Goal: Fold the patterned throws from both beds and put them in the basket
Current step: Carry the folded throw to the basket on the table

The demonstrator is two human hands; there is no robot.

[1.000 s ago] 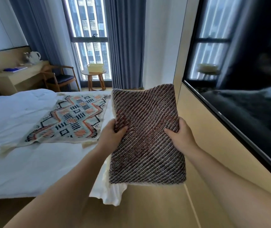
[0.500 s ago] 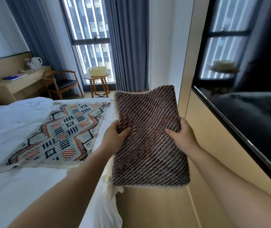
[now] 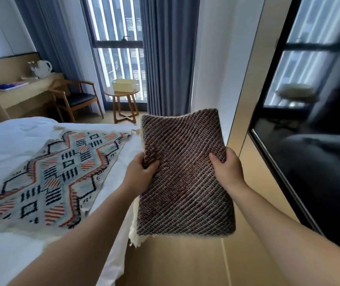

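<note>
Beside the bed (image 3: 10, 139), folded throw (image 3: 185, 182) points lengthwise forward.

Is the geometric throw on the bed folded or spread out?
Spread out: the geometric throw lies flat across the white bed, its pattern exposed, no folds visible.

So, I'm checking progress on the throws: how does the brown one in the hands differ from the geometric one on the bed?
The brown throw is folded into a rectangle; the geometric throw lies spread out. The brown throw is held by the left hand and right hand, one at each side; the geometric throw rests untouched on the bed. Brown shows fine diagonal stripes, geometric bold diamonds. Neither is in the basket.
</note>
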